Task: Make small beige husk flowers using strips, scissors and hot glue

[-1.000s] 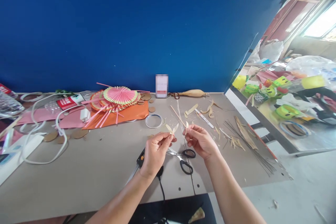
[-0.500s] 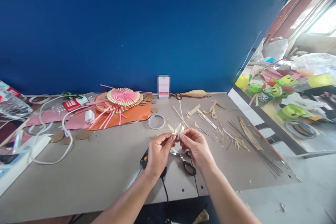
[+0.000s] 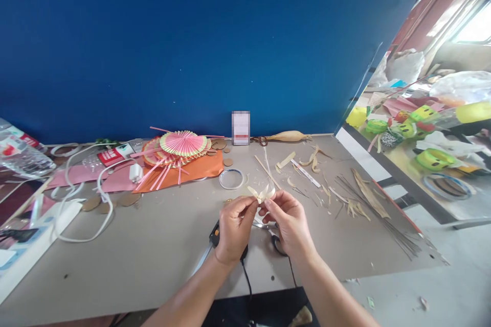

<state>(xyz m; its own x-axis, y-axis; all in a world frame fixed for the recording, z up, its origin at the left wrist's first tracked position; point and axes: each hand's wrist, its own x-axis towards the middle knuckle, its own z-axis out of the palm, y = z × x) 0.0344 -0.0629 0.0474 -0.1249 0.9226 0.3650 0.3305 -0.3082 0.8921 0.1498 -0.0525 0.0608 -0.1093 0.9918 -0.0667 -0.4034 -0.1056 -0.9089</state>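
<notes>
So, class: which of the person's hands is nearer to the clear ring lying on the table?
Left. The left hand is just right of the clear ring, nearer the person; the right hand is farther to the right. Both pinch the pale petals.

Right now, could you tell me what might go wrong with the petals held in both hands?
The petals are pinched at their base by the left hand and right hand; a loose grip could drop them among similar scraps. The scissors lie just under the hands; a lowered wrist might catch them.
</notes>
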